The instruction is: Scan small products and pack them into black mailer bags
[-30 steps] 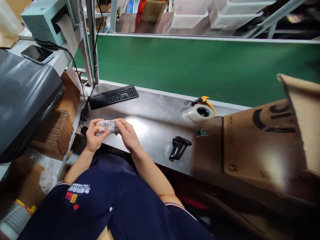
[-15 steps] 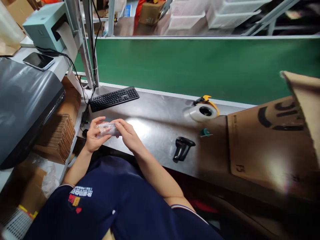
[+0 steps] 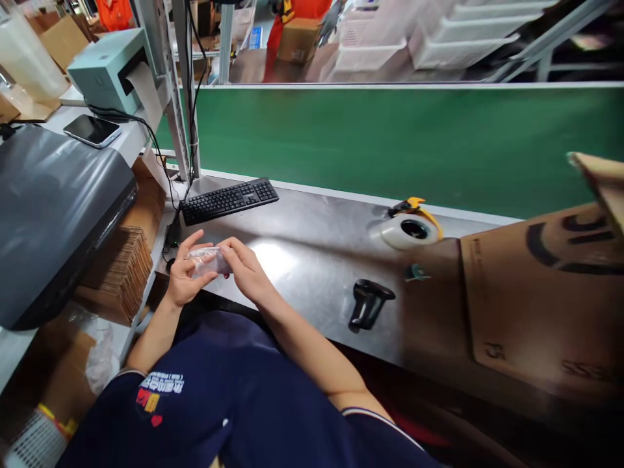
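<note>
Between both hands is a small item in a clear plastic wrapper (image 3: 208,260), held above the near left part of the metal bench. My left hand (image 3: 184,273) grips its left end between thumb and fingers. My right hand (image 3: 245,266) pinches the other end, thumb on top. What lies inside the wrapper is too unclear to name. Beyond the hands a black keyboard (image 3: 229,200) rests on the bench. A black barcode scanner (image 3: 369,304) lies to the right of my right hand.
A tape dispenser with a clear roll (image 3: 409,229) and a small teal object (image 3: 417,272) lie right of centre. A large cardboard box (image 3: 541,292) stands at the right. On the left are a label printer (image 3: 110,71), a phone (image 3: 91,130) and stacked flat cardboard (image 3: 119,273).
The camera view has shifted slightly, so the bench things appear lower and further right. Both hands still hold the wrapped item, with little change in grip.
</note>
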{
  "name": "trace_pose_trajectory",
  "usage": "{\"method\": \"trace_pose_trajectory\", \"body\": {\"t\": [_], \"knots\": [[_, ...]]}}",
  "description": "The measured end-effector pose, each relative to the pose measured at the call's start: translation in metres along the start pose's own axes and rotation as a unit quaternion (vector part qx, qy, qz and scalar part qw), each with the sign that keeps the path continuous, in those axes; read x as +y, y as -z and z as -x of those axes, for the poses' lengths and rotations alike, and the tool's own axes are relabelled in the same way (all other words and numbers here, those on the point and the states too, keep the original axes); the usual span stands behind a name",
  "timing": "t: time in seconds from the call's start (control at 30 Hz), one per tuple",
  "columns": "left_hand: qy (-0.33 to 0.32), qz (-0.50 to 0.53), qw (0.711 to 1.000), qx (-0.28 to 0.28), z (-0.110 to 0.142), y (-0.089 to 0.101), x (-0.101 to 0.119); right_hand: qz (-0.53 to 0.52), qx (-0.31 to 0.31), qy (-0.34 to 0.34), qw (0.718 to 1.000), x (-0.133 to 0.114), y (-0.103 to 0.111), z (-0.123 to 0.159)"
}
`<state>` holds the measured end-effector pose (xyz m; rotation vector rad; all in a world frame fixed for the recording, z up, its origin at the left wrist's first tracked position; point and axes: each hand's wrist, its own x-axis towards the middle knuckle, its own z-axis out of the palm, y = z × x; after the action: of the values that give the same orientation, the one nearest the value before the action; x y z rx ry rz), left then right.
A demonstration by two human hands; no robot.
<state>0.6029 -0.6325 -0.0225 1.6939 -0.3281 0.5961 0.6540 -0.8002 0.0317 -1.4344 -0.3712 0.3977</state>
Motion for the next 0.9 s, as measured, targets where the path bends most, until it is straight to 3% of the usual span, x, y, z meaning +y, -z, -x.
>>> {"method": "trace_pose_trajectory", "body": {"t": [0.27, 0.47, 0.73, 0.9], "knots": [[0.052, 0.010, 0.999, -0.006, 0.001, -0.001, 0.013, -0.024, 0.030, 0.009, 0.999, 0.002, -0.004, 0.001], [0.018, -0.055, 0.998, -0.028, 0.001, 0.001, 0.019, -0.080, 0.031, -0.019, 0.996, 0.008, -0.004, -0.002], [-0.046, -0.144, 0.988, 0.043, 0.002, 0.000, 0.009, -0.106, -0.035, -0.075, 0.991, 0.012, 0.015, 0.009], [-0.075, -0.109, 0.991, -0.005, 0.002, -0.010, 0.007, -0.092, -0.029, -0.065, 0.993, 0.019, 0.022, 0.016]]}}
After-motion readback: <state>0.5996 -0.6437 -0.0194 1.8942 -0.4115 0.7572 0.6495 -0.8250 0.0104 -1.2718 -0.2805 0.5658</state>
